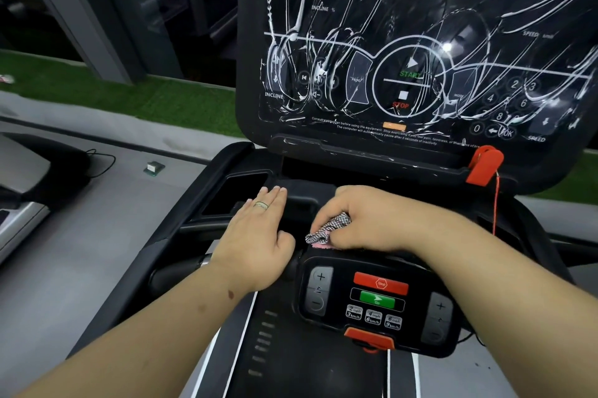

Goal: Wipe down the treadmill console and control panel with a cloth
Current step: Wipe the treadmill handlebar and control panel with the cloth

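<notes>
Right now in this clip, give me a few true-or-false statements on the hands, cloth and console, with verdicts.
1. The right hand grips the cloth. True.
2. The left hand holds a spray bottle. False: it lies flat, fingers straight, holding nothing.
3. The upper console screen carries white streaks. True.
4. The cloth is on the START button. False: it sits above the small control panel.
5. A ring is on the left hand. True.

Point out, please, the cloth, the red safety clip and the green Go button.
cloth (328,229), head view: on the bunched checked fabric showing beside the right hand.
red safety clip (484,165), head view: on its red body.
green Go button (377,300), head view: on its green face.
</notes>
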Demonstrator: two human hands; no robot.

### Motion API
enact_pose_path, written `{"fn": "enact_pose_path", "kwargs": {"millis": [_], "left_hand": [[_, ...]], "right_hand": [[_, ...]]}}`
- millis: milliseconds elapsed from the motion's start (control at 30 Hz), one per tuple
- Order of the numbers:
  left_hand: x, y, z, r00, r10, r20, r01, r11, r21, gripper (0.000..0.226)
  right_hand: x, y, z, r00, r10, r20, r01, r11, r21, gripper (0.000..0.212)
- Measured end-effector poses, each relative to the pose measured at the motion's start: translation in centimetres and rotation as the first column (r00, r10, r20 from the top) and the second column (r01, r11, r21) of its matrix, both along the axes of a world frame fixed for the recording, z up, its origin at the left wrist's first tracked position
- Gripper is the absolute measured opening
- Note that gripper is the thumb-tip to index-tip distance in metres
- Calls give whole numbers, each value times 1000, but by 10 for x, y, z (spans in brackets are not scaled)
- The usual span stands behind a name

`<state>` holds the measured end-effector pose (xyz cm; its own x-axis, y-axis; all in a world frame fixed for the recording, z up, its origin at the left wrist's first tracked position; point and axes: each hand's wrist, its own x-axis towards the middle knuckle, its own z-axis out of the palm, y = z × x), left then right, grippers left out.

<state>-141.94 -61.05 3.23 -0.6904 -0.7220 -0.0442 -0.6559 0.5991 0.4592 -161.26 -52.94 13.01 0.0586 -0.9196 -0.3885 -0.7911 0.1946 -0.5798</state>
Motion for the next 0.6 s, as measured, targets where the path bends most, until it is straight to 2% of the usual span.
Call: {"fn": "enact_pose_path", "kwargs": {"millis": [167, 367, 533, 600], "left_hand": [[0, 0, 0, 1000, 1, -13, -1, 1000, 10, 78], [0, 0, 0, 1000, 2, -1, -2, 1000, 0, 82], [0, 1, 1, 1000, 3, -3, -3, 1000, 12, 83], [0, 0, 1, 1000, 4, -9, -4, 1000, 13, 82]], "right_hand": [[-25, 10, 12, 999, 4, -47, 2, 992, 125, 27], [6, -1, -2, 1000, 9, -5, -10, 1000, -23, 21], [-24, 8, 7, 999, 12, -52, -6, 994, 113, 26], [-21, 7, 7, 999, 0, -46, 4, 996, 94, 26]]}}
